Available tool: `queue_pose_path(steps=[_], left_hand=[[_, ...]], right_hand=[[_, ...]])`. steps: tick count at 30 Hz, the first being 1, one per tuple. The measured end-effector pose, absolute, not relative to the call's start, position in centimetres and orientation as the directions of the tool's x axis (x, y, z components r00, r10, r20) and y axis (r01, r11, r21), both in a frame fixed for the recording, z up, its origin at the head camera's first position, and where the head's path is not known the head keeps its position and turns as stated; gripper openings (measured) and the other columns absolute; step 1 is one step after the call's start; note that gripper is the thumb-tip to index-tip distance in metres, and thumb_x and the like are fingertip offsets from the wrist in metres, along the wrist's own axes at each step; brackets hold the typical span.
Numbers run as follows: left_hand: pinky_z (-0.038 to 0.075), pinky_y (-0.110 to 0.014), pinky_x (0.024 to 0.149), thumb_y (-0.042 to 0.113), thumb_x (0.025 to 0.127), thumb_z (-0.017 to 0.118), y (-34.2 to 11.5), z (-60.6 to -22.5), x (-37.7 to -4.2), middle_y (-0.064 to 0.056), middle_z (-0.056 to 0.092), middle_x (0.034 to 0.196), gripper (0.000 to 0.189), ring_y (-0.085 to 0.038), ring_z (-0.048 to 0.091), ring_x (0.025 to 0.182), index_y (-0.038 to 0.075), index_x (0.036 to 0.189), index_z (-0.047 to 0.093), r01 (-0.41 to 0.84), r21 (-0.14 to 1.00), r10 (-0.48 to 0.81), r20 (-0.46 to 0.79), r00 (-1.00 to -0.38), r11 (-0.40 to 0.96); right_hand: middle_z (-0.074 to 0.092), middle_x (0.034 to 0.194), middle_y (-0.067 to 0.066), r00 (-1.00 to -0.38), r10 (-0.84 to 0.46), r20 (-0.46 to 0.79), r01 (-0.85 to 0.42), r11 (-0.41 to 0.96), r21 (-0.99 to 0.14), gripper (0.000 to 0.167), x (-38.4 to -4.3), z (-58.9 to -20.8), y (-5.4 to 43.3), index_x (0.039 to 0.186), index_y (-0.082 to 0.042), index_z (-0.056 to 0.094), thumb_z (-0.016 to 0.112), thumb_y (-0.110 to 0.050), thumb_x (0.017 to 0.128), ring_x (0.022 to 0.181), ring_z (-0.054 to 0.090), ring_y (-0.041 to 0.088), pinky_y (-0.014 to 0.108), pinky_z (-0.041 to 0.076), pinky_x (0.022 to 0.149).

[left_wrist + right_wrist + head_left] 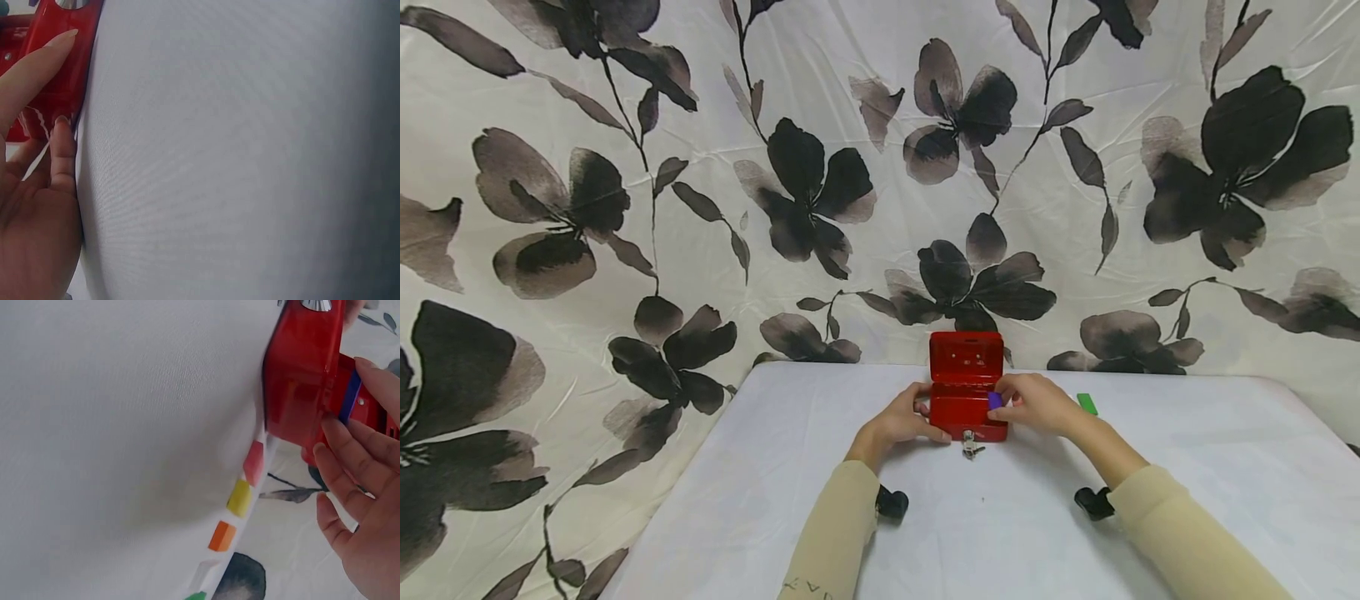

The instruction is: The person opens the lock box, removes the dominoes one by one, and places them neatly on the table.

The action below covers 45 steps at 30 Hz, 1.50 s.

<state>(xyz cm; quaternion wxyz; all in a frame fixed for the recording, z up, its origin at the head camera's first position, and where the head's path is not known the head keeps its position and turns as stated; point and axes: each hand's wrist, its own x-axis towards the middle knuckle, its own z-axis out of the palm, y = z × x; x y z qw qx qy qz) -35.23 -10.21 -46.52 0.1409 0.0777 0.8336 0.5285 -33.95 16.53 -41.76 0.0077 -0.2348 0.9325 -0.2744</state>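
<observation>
A red metal cash box (pixel 967 412) stands with its lid (pixel 966 357) raised toward the back. Keys (pixel 972 451) hang from the lock at its front. At the box's left side my left hand (pixel 904 419) grips it, thumb on the front wall (pixel 69 75) and fingers against the side. Between thumb and fingertips, my right hand (pixel 1037 403) pinches a flat blue-purple block (pixel 350 397) over the box's right edge. The right wrist view shows that block tilted at the opening. How deep the box's inside goes and what lies in it are hidden.
On the table to the right of the box lie, in a row, a red block (pixel 254 463), a yellow block (pixel 239 498), an orange block (pixel 222 536), a whitish block (pixel 203 575) and a green block (pixel 1087 404). A floral cloth (pixel 880 208) hangs behind the white table (pixel 820 392).
</observation>
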Motion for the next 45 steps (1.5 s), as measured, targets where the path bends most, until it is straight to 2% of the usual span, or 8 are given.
queue_pose_path(steps=[8,16,27,36,45], left_hand=[[0.049,-0.043,0.092,0.014,0.07,0.095,-10.3,-46.6,-35.1,-0.01,0.057,0.109,0.092,-0.026,0.05,0.106,0.015,0.148,0.045,-0.023,0.908,0.278,-0.152,-0.949,0.418],[0.049,-0.041,0.089,0.013,0.071,0.094,-10.2,-46.5,-35.1,-0.01,0.056,0.107,0.091,-0.025,0.05,0.104,0.014,0.147,0.046,-0.014,0.909,0.284,-0.144,-0.948,0.416],[0.044,-0.043,0.09,0.01,0.071,0.094,-10.2,-46.8,-35.5,-0.009,0.058,0.104,0.089,-0.025,0.051,0.102,0.014,0.146,0.047,0.0,0.911,0.297,-0.134,-0.945,0.412],[0.046,-0.042,0.089,0.009,0.072,0.093,-10.3,-46.9,-35.7,-0.009,0.058,0.104,0.087,-0.025,0.052,0.102,0.013,0.145,0.048,0.008,0.914,0.303,-0.126,-0.945,0.405],[0.046,-0.041,0.089,0.009,0.072,0.093,-10.3,-46.8,-35.4,-0.009,0.058,0.103,0.087,-0.025,0.052,0.102,0.013,0.145,0.047,0.006,0.915,0.303,-0.128,-0.944,0.404]], right_hand=[[0.072,0.098,0.006,-0.882,-0.451,0.138,-0.454,0.733,-0.506,0.04,-33.3,-41.4,17.9,0.112,-0.001,0.069,0.082,-0.029,0.088,0.094,0.064,0.028,0.046,0.055,0.083],[0.071,0.097,0.005,-0.884,-0.446,0.143,-0.455,0.749,-0.481,0.039,-32.6,-41.0,19.7,0.112,0.001,0.068,0.083,-0.027,0.087,0.097,0.065,0.03,0.05,0.054,0.088],[0.07,0.093,0.003,-0.872,-0.454,0.182,-0.48,0.72,-0.502,0.036,-31.9,-41.3,22.4,0.108,0.003,0.068,0.083,-0.022,0.087,0.092,0.066,0.027,0.052,0.053,0.086],[0.069,0.091,0.0,-0.872,-0.441,0.212,-0.486,0.729,-0.482,0.036,-31.3,-41.2,24.7,0.106,0.003,0.068,0.083,-0.022,0.086,0.087,0.064,0.021,0.051,0.053,0.083],[0.063,0.084,-0.004,-0.874,-0.425,0.235,-0.485,0.753,-0.445,0.033,-31.2,-41.4,26.9,0.104,0.003,0.068,0.084,-0.019,0.085,0.08,0.056,0.015,0.032,0.048,0.071]])
